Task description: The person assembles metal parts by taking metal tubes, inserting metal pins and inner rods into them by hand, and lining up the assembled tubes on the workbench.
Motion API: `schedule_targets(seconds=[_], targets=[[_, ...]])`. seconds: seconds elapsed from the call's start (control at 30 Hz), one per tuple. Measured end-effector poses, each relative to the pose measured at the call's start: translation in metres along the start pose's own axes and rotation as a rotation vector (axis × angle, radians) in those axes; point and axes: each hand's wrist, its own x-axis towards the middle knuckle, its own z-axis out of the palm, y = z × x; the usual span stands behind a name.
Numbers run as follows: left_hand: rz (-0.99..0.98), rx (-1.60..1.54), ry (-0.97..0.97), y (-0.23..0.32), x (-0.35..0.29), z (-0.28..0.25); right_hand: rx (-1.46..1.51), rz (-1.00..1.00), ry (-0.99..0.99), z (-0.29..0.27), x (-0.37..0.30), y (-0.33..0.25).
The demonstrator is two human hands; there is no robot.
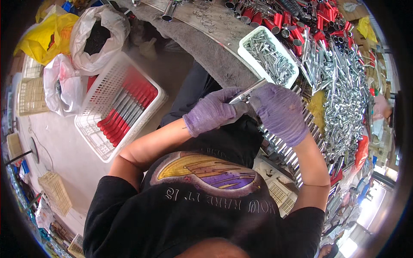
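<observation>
A shiny metal tube (pixel 247 92) slants between my two hands in front of my chest. My left hand (pixel 211 112), in a purple knit glove, is closed around its lower part. Fingers curled, my right hand (pixel 280 112) in a matching glove meets the tube from the right; its fingertips are partly hidden. Beneath the right hand runs a row of bright metal tubes (pixel 287 150). Just beyond the hands, a pale tray (pixel 254 64) full of small metal pins stands on the bench.
A white basket (pixel 92 114) at left holds red-and-silver tube pieces. Behind it are white bags (pixel 64 92) and a yellow bag (pixel 45 36). Heaped metal parts (pixel 344 103) and red tubes (pixel 297 32) cover the right side of the bench. Grey cloth (pixel 202 49) lines its edge.
</observation>
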Motion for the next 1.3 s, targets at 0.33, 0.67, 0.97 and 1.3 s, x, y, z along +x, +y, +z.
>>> schedule_targets(seconds=[0.33,0.67,0.97,1.3], targets=[[0.071,0.193,0.156,-0.011,0.004,0.007,-0.25,-0.001,0.069,0.025,-0.013,-0.015],[-0.003,0.303,0.039,-0.008,0.007,0.009,-0.221,-0.107,-0.017,0.029,-0.027,0.001],[0.46,0.86,0.115,-0.008,0.006,0.012,0.096,0.181,-0.108,-0.024,-0.005,0.002],[0.314,0.568,-0.049,-0.01,0.001,-0.013,0.522,0.491,-0.478,-0.045,-0.031,0.016]])
